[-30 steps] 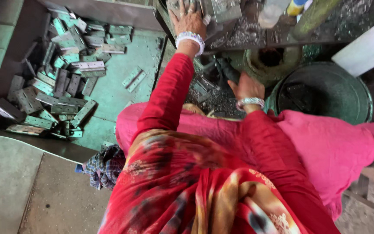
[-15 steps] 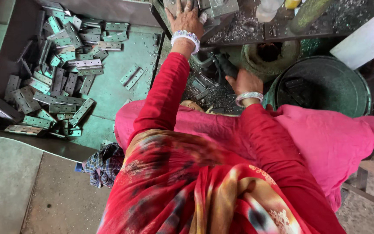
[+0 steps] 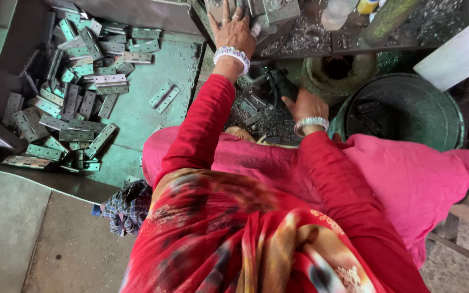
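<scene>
Metal plates: two flat grey pieces (image 3: 267, 10) on the machine bed, top centre
Left hand (image 3: 233, 30): fingers spread, pressed flat beside those plates
Right hand (image 3: 304, 104): curled around one dark lever (image 3: 278, 84) below
Hinges: one loose pile (image 3: 71, 87), too many to count, in the green tray (image 3: 137, 108)
Buckets: one green bucket (image 3: 408, 108) at right

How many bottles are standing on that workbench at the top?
3, all at the bench's top right edge: a clear plastic bottle, a yellow-topped one beside it, and a green one lying tilted. All are cut off by the frame; more may be hidden.
</scene>
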